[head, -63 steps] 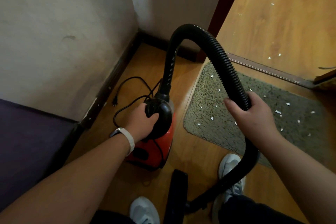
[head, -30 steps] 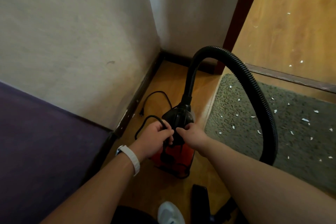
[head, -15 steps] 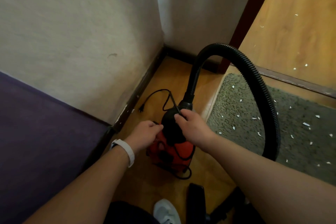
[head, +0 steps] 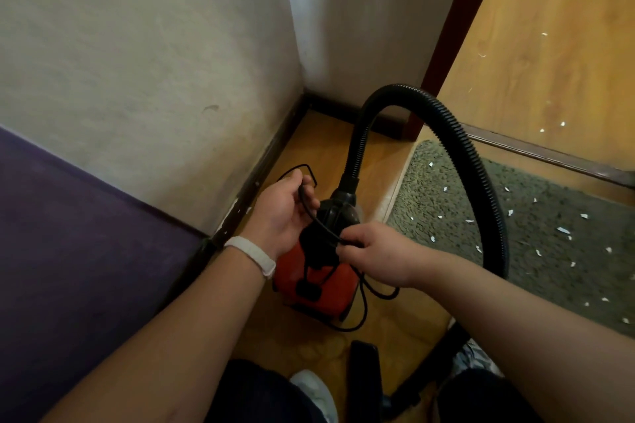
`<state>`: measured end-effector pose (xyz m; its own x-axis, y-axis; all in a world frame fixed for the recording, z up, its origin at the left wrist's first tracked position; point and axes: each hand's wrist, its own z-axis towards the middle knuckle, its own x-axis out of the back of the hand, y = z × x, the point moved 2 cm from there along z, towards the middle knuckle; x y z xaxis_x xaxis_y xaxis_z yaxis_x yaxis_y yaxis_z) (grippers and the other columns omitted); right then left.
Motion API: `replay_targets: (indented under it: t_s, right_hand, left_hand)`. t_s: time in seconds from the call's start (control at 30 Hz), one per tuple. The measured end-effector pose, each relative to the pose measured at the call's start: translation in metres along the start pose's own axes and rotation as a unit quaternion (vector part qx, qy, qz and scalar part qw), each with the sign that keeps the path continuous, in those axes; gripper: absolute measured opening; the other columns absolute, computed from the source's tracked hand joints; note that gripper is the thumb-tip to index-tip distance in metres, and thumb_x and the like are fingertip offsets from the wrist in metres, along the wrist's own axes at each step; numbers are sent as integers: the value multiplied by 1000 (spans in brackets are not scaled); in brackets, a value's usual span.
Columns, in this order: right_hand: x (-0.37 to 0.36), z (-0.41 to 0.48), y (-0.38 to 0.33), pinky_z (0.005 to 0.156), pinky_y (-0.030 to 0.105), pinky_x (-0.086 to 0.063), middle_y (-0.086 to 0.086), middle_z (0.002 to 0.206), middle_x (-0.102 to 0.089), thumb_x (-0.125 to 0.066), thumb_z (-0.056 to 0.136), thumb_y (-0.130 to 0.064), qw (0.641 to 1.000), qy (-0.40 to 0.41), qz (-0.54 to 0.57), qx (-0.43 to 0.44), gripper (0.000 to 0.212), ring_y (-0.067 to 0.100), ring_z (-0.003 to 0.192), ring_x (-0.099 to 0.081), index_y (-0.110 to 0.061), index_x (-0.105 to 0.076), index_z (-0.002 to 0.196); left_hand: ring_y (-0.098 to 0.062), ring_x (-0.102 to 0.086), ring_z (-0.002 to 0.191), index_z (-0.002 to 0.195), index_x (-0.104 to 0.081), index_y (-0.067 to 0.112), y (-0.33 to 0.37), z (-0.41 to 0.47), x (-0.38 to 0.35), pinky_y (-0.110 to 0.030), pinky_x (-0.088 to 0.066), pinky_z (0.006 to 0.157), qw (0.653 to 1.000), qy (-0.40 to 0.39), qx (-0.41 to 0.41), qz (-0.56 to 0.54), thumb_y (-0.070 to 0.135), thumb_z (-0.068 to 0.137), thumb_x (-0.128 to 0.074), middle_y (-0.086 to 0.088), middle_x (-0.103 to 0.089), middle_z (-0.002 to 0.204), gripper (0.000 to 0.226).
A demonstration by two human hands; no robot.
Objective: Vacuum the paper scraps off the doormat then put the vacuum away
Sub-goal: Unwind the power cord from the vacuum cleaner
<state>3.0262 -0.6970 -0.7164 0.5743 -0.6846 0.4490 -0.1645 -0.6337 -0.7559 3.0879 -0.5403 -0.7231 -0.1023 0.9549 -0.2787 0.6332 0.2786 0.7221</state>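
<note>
Left hand (head: 285, 209) grips the black cord (head: 319, 224), palm turned up, fingers curled round it. Right hand (head: 374, 251) pinches the same cord between thumb and fingers. I note both hands just above the vacuum (head: 319, 285), near each other but not touching, with a short run of cord stretched between them. White wristband (head: 252, 254) on the left wrist.

Writing: I see a dark patch on the red casing, too dim to read.

Edges and room: the vacuum stands on a narrow strip of wooden floor (head: 292, 336), between the dark skirting board (head: 275, 154) under the wall (head: 137, 45) and the left edge of the doormat (head: 429, 196). A purple surface (head: 68, 251) closes off the left side. The far edge of the mat runs along a threshold strip (head: 549, 154), beside a dark red door frame (head: 457, 27).

Vacuum: small canister, red body, black top. The ribbed black hose (head: 402, 91) rises from its front, arches high, and comes down over the mat toward the lower right. Slack cord loops on the floor beside and behind the body. The black floor nozzle (head: 364, 378) lies near my view's bottom edge, beside a white shoe (head: 316, 391).

Doormat: grey-green pile, with white paper scraps (head: 563, 230) scattered across it. I count a few more on the floor past the threshold.
</note>
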Motion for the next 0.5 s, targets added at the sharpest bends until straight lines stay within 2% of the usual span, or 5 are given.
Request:
replay_targets:
  t_s: [0.07,0.2,0.27,0.37,0.5]
  right_hand:
    - [3,-4,4,62,25,-42,-7,72,-57,-60,89,-17,997,-25,75,-26,7,10,64,-53,-22,-64,86]
    - [10,-4,0,69,33,-49,10,77,-66,-53,85,-10,956,-25,287,-50,21,20,71,-61,-12,-66,102]
    - [11,2,-8,72,32,-51,12,83,-70,-51,90,-19,931,-13,361,-62,24,22,76,-65,-9,-66,107]
    - [9,10,-20,67,30,-49,7,80,-69,-43,97,-26,902,14,426,-72,29,20,72,-63,-8,-64,108]
    - [11,13,-23,75,39,-54,14,87,-73,-41,99,-27,833,77,538,-99,34,27,78,-68,-3,-62,112]
  left_hand:
    - [-14,-54,58,87,-54,14,6,-12,1,-25,-48,53,997,-58,-43,22,27,105,-39,1,-54,65,26]
    - [-18,-55,59,87,-52,11,10,-38,1,-29,-47,59,979,-128,-111,117,18,104,-38,-3,-56,67,23]
    - [-19,-57,60,85,-53,10,10,-53,0,-28,-50,61,966,-148,-136,164,15,103,-42,-5,-58,66,21]
    - [-18,-62,67,84,-57,11,-1,-75,-6,-27,-52,71,913,-232,-167,290,16,96,-50,-1,-64,68,15]
    - [-11,-62,74,86,-60,5,-17,-86,-13,-22,-47,75,853,-309,-147,394,16,95,-55,3,-66,74,14]
